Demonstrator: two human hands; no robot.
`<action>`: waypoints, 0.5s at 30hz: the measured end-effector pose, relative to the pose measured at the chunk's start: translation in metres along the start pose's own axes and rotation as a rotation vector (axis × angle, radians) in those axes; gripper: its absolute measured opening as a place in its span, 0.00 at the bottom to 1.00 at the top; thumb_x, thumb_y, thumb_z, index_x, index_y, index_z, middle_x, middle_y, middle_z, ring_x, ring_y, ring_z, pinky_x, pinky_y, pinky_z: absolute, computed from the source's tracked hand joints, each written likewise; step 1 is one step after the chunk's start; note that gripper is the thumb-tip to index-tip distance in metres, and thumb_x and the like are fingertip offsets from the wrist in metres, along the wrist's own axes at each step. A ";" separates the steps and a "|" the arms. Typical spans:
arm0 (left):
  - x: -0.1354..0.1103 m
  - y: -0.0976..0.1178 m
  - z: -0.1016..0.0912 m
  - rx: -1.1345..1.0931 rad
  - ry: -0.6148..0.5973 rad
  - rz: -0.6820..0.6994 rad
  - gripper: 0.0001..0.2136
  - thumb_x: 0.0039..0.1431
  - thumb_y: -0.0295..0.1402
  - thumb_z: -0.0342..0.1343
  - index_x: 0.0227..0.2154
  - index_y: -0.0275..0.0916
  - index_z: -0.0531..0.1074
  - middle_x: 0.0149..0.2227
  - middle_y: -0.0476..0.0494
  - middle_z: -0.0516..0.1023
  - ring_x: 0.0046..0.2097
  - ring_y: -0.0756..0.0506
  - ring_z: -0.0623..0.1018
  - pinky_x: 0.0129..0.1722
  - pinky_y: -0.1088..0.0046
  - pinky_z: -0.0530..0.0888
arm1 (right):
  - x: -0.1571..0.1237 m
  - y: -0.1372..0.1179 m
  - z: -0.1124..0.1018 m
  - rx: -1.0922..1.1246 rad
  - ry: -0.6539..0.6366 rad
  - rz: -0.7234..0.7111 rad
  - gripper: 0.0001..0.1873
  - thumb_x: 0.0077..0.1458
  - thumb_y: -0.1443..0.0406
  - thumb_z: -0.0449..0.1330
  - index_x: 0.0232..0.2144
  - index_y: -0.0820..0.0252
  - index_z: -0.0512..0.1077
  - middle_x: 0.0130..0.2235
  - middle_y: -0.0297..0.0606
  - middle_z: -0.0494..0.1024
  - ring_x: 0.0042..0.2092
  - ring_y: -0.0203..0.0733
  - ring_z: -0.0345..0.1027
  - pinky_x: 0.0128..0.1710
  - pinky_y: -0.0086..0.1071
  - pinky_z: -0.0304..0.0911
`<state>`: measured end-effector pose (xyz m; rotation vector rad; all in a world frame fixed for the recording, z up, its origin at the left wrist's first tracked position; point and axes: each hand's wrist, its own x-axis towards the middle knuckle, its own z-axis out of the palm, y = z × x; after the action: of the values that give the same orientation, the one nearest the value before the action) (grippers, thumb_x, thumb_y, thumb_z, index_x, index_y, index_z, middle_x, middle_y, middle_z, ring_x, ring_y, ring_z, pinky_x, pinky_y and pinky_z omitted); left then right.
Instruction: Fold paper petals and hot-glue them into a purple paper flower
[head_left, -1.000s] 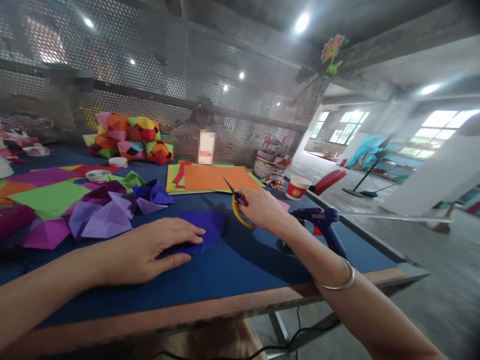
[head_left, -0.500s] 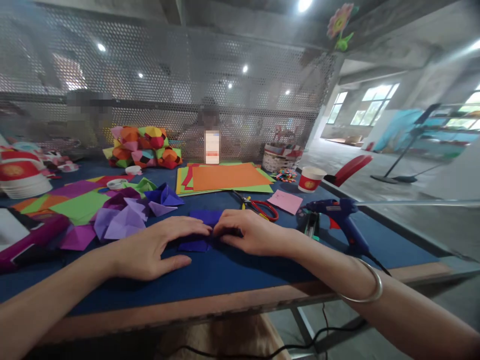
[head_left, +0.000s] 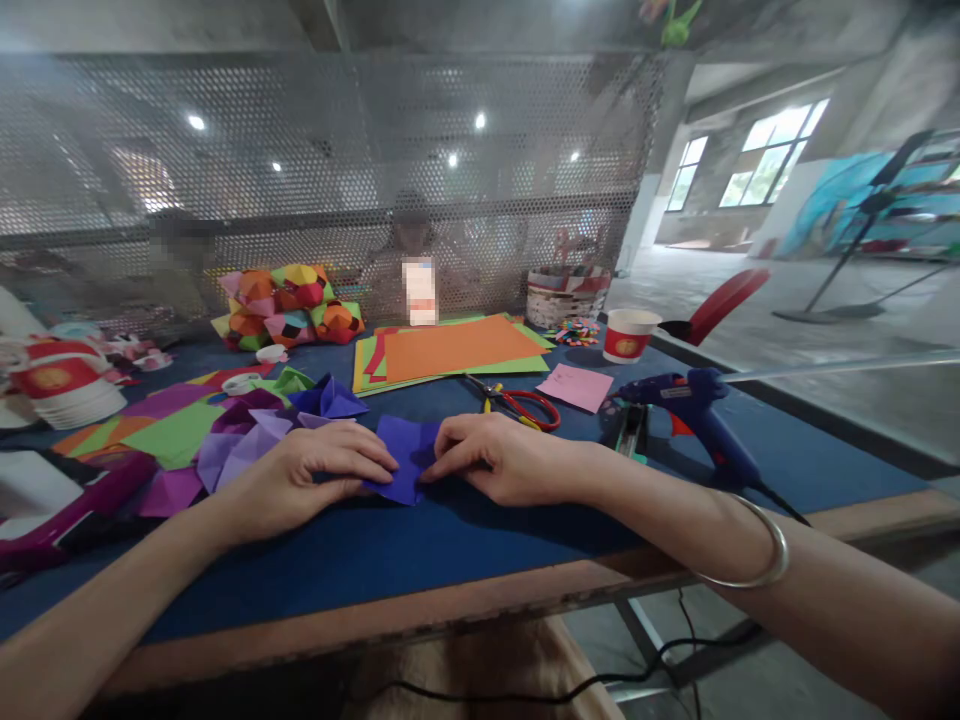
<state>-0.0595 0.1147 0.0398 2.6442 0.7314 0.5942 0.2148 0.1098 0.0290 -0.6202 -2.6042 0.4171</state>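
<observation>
A small sheet of blue-violet paper [head_left: 406, 458] lies between my two hands, just above the blue tabletop. My left hand [head_left: 319, 470] pinches its left edge between thumb and fingers. At the right edge, my right hand [head_left: 491, 455] grips the paper with bent fingers, its fingertips partly hiding that side. Folded lilac paper pieces [head_left: 244, 450] and a dark blue folded piece [head_left: 330, 397] sit beyond my left hand. Red-handled pliers [head_left: 529, 408] rest just past my right hand, near a pink paper square [head_left: 575, 388].
Stacked coloured sheets [head_left: 465, 350] lie at the back, beside colourful folded-paper balls [head_left: 289, 305]. A blue glue gun [head_left: 694, 415] with a cord stands right, behind it a paper cup [head_left: 630, 335]. Stacked cups [head_left: 71, 380] stand left. A mesh panel [head_left: 360, 140] rises behind the table.
My left hand has drawn back to the left and now pinches the paper's edge. The paper, earlier mostly covered and pressed flat, shows as one wider sheet. The view has shifted slightly.
</observation>
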 end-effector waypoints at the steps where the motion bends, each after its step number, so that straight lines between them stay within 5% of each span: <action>1: 0.001 0.001 0.001 -0.026 0.003 -0.005 0.10 0.65 0.36 0.54 0.37 0.45 0.82 0.41 0.44 0.84 0.47 0.43 0.80 0.53 0.62 0.74 | 0.000 -0.001 -0.001 -0.007 -0.022 -0.022 0.26 0.53 0.81 0.53 0.46 0.58 0.80 0.43 0.40 0.76 0.42 0.38 0.70 0.47 0.32 0.66; 7: 0.011 0.016 0.007 -0.061 0.049 -0.079 0.12 0.65 0.39 0.55 0.30 0.40 0.79 0.33 0.46 0.81 0.37 0.47 0.79 0.40 0.72 0.75 | -0.002 -0.007 -0.007 -0.007 -0.126 -0.091 0.32 0.47 0.83 0.50 0.47 0.57 0.80 0.46 0.39 0.76 0.48 0.39 0.69 0.51 0.33 0.63; 15: 0.023 0.018 0.023 0.016 0.069 -0.225 0.10 0.63 0.37 0.54 0.29 0.40 0.74 0.29 0.50 0.77 0.34 0.48 0.76 0.37 0.73 0.72 | -0.001 -0.010 -0.010 -0.031 -0.139 -0.122 0.31 0.46 0.83 0.51 0.44 0.56 0.81 0.45 0.37 0.78 0.47 0.39 0.70 0.50 0.30 0.63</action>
<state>-0.0234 0.1082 0.0349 2.5187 1.0414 0.6198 0.2169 0.1024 0.0407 -0.4534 -2.7677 0.3940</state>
